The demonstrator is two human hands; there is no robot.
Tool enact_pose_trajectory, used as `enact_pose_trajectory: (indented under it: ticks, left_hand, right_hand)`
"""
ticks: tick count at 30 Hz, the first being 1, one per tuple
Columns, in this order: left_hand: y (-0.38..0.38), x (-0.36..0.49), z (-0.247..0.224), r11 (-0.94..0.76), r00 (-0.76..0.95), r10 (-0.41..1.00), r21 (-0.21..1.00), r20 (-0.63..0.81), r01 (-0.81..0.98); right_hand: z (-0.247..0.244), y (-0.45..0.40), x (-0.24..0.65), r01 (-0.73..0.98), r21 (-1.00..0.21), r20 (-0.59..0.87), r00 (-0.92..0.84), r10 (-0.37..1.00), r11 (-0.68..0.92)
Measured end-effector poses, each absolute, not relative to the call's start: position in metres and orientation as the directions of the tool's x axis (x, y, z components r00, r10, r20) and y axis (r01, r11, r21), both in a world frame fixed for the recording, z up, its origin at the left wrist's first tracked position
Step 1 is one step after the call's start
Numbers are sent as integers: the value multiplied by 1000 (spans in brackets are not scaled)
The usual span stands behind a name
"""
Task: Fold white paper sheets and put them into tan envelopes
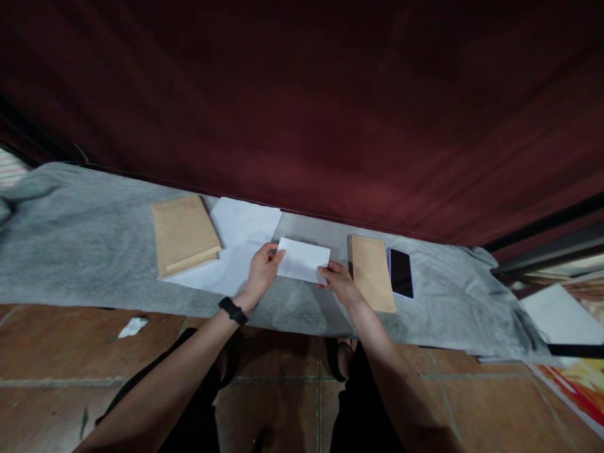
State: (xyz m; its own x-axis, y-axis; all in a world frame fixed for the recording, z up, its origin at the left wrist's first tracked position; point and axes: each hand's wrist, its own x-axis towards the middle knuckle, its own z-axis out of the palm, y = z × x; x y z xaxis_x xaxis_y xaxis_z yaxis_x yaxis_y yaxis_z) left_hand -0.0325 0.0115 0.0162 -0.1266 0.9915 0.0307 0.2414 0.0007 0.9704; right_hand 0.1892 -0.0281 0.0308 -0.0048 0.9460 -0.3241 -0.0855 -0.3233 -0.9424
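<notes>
A white folded sheet of paper (302, 259) is held level between both hands, above the grey cloth. My left hand (264, 269) pinches its left end, thumb on top. At the right end, my right hand (338, 280) grips the lower corner, also with the thumb on top. Left of my hands lie white paper sheets (245, 236), partly under a stack of brown envelopes (183, 229). Close to my right hand is another stack of brown envelopes (372, 270).
A phone (401, 272) with a dark screen lies right of the envelopes on the grey cloth (94, 239). Dark red fabric (302, 126) rises behind. On the tiled floor (274, 409) there is a crumpled white scrap (133, 326). Papers and a colourful sheet (580, 384) are at far right.
</notes>
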Motion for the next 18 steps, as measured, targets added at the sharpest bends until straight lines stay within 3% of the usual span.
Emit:
enact_pose_trajectory:
  ticks: [3,6,9,11,13,18]
  left_hand:
    - [14,-41,20,-37,-133,988,953,80,301]
    - [14,-54,32,-93,-121,975,833,189,545]
    - [10,-74,47,-106,-42,962,510,269,853]
    - [6,-89,56,-35,-34,971,279,239,960]
    - [3,-107,61,58,-79,985,138,154,989]
    - [0,-153,65,174,-180,979,67,100,982]
  right_hand:
    - [28,-27,191,-22,-958,-286,6,958,-285]
    - [24,-26,194,184,-949,-255,29,966,-256]
    - [22,-23,197,558,-796,-229,81,970,-234]
    - [21,-21,198,644,-729,-209,116,971,-234]
    - [20,-20,199,692,-685,-191,130,973,-227]
    - [16,-20,198,839,-520,-129,107,986,-159]
